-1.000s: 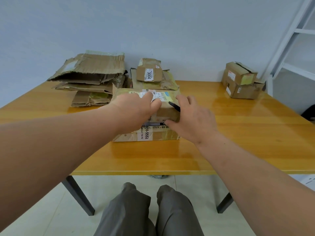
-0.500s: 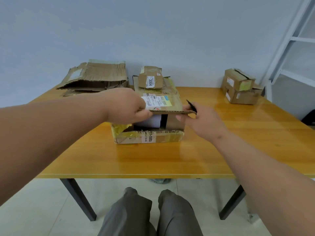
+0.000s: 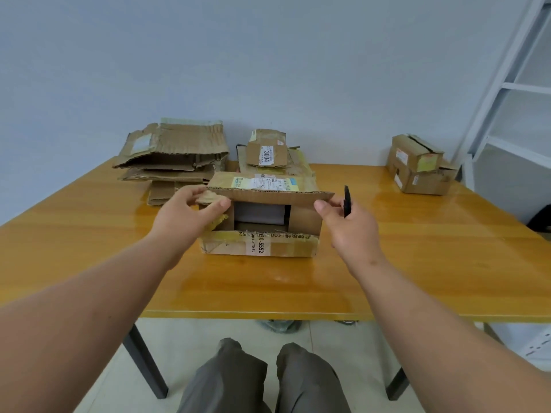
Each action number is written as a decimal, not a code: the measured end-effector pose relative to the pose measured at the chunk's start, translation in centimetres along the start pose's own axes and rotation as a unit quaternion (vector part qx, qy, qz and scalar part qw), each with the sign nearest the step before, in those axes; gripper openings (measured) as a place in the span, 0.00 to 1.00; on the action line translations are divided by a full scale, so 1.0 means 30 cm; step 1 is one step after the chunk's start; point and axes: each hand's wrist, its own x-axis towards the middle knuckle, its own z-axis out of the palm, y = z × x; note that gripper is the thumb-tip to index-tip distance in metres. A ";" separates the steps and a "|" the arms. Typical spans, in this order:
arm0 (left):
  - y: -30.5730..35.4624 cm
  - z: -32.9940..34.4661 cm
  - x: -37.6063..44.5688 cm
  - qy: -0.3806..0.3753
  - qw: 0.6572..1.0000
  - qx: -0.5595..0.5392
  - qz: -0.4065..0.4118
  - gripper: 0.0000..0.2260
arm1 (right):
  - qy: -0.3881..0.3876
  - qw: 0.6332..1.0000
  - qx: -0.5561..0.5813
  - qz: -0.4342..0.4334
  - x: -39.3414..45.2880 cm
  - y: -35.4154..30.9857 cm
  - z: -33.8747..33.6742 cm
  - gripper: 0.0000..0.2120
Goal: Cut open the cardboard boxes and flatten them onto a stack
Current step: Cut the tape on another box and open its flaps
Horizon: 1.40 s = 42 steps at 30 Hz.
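A taped cardboard box (image 3: 259, 247) stands in the middle of the wooden table (image 3: 417, 263). Its labelled top flap (image 3: 268, 187) is lifted level, and a white item shows inside. My left hand (image 3: 190, 216) pinches the flap's left corner. My right hand (image 3: 348, 225) pinches the right corner with thumb and forefinger and also holds a black cutter (image 3: 346, 201) that points upward. A stack of flattened cardboard (image 3: 173, 156) lies at the back left.
Behind the open box sits a small box marked 3004 (image 3: 267, 149) on a flattened carton. Two more boxes (image 3: 420, 165) stand piled at the back right. A white metal shelf frame (image 3: 507, 99) rises at the right. My knees are below the table's front edge.
Both hands were pressed on the shut box top; they have since lifted its top flap open, exposing the inside. The cutter now points up in my right hand.
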 end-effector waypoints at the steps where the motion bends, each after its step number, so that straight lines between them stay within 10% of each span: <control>1: -0.009 0.015 -0.005 0.003 0.999 -0.027 -0.018 0.32 | 0.011 1.000 0.011 -0.002 0.000 -0.002 0.010 0.07; 6: 0.030 0.057 0.013 0.019 0.999 0.019 -0.018 0.42 | 0.059 0.998 0.020 -0.025 0.017 -0.034 0.047 0.08; 17: 0.155 0.004 0.089 -0.001 0.979 0.190 0.069 0.21 | 0.131 0.988 -0.085 0.008 0.088 -0.098 0.068 0.31; 23: 0.157 0.014 0.091 -0.035 0.981 0.170 0.091 0.18 | 0.155 0.982 -0.078 0.068 0.084 -0.062 0.085 0.24; 32: 0.219 -0.021 0.151 0.001 0.966 0.252 0.058 0.17 | 0.156 0.978 -0.125 0.055 0.132 -0.143 0.114 0.43; 42: 0.277 -0.105 0.171 0.009 0.904 0.415 0.106 0.22 | 0.116 0.983 -0.100 0.097 0.162 -0.198 0.150 0.32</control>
